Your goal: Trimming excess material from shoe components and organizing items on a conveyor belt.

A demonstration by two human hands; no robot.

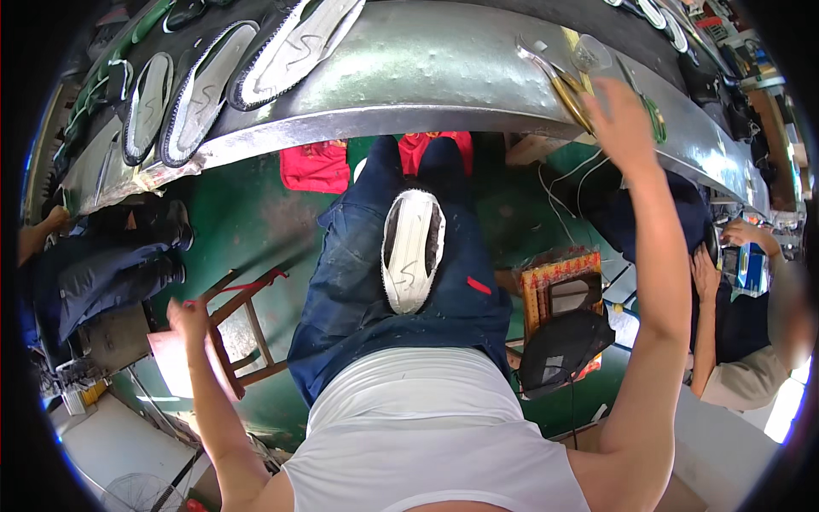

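Fingers (611, 87) of our right hand (621, 119), in the head view, are loosely parted at the right of the metal bench (426, 72), with nothing visibly enclosed. Just beside them lie pliers (560, 84) with yellowish handles; we cannot tell whether skin meets handle. That tool is to the fingers' left, its long axis slanting so that the handle ends point down and right toward our palm and the metal head points up and left. Our right hand is by far the nearer to it.

Our left hand (188, 321) is low on the other side, half curled near a wooden stool (256, 333); whether it grips anything is unclear. A pale shoe (413, 247) rests across our dark trousers (350, 282), long axis running from our waist toward the bench. It sits between our hands, well apart from both, touched by neither.
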